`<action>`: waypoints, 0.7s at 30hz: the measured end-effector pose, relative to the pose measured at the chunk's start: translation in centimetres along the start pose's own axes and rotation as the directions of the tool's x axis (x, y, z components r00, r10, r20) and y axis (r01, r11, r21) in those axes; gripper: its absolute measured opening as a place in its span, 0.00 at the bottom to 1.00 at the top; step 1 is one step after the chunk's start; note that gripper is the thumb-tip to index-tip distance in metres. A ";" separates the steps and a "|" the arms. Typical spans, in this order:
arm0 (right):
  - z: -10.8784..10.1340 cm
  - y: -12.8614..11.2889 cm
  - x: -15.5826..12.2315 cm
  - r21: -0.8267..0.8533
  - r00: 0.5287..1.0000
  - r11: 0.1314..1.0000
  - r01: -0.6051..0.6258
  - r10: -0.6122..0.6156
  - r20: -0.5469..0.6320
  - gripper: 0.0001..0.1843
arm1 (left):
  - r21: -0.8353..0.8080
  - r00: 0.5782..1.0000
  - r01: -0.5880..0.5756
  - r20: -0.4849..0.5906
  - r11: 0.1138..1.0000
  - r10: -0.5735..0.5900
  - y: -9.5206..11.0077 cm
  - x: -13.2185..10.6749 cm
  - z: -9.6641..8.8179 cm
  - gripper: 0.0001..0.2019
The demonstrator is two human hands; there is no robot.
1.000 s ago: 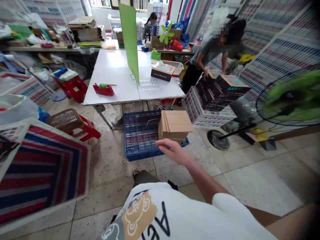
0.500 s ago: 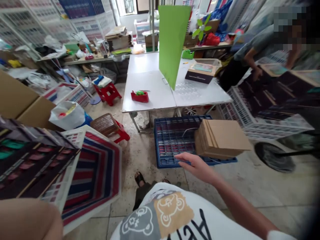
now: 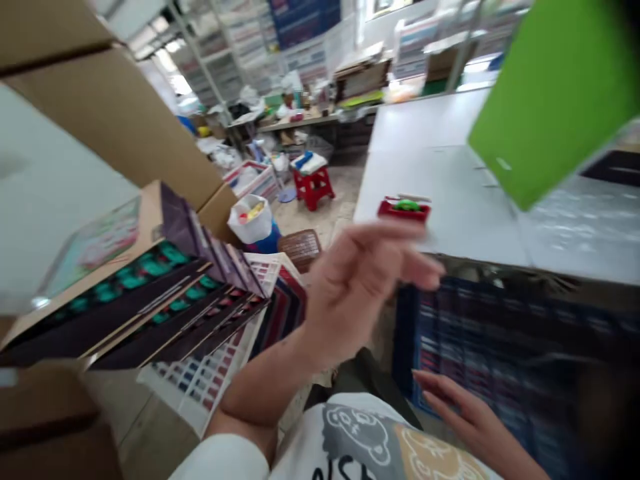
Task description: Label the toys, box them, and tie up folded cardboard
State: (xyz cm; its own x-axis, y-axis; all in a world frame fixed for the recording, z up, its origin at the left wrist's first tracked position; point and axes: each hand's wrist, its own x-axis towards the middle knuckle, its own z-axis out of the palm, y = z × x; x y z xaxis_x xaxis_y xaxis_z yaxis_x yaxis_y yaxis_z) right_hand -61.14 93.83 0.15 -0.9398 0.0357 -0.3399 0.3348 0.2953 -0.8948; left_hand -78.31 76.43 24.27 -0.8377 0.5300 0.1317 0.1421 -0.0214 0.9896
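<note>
My left hand (image 3: 357,287) is raised in front of my body, smeared by motion, with its fingers loosely bent and apart. Nothing shows in it. In view, its fingertips lie just below a red tape dispenser (image 3: 404,209) with a green part, on the white table (image 3: 425,160). Lower right, my right hand (image 3: 457,403) holds nothing, fingers apart, in front of a blue plastic crate (image 3: 470,333). To the left of my left arm, a row of dark boxes (image 3: 175,293) with clear windows rests on a white basket (image 3: 225,373).
A tall green board (image 3: 560,107) stands on the table beside bubble wrap (image 3: 575,220). Large brown cartons (image 3: 115,113) rise on the left. A red stool (image 3: 313,187), a white bag (image 3: 251,220) and a woven-topped stool (image 3: 300,248) occupy the floor.
My view has swung left, bringing the dark boxes and cartons further in. My left hand has come up into the middle of view. The brown cardboard stack and co-worker have left view.
</note>
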 end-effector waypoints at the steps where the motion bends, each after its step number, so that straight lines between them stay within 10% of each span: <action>1: 0.1 0.4 1.6 0.011 0.998 1.000 0.009 -0.010 0.064 0.30 | -0.010 0.999 -0.041 0.008 0.999 0.042 -0.3 -0.3 -1.2 0.19; 3: 0.2 0.5 5.1 0.012 0.976 0.999 0.049 -0.050 0.211 0.29 | 0.013 0.998 -0.053 -0.022 0.999 0.053 -1.5 -2.0 -3.9 0.15; 6: 0.8 -1.0 10.1 -0.041 0.909 0.987 0.157 -0.128 0.397 0.27 | 0.178 0.895 0.147 -0.443 0.973 -0.054 -3.9 -7.1 -8.5 0.11; 10: 2.6 -5.8 16.0 -0.104 0.829 0.944 0.314 -0.219 0.514 0.24 | 0.172 0.414 0.334 -0.910 0.927 0.019 -5.7 -15.7 -15.4 0.16; 15: 7.7 -14.7 21.6 0.119 0.730 0.937 0.328 -0.331 0.598 0.27 | 0.197 -0.030 0.205 -0.978 0.959 0.208 -5.1 -24.9 -25.3 0.16; 18: 12.7 -20.0 24.7 0.275 0.737 0.944 0.180 -0.315 0.598 0.29 | 0.134 -0.118 0.159 -0.981 0.978 0.154 -5.2 -28.0 -33.0 0.15; 21: 18.4 -24.9 27.7 0.407 0.797 0.913 0.044 -0.278 0.537 0.23 | -0.038 -0.031 0.171 -0.999 0.985 -0.033 -6.2 -27.9 -40.5 0.12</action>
State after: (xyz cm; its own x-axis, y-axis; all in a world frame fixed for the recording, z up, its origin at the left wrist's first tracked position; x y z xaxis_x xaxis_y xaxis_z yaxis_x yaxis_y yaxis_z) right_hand -94.29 69.89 7.69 -0.8049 -0.5663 -0.1775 0.2918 -0.1172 -0.9493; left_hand -77.15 27.48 16.79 -0.5059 -0.8623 0.0205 -0.0230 0.0372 0.9990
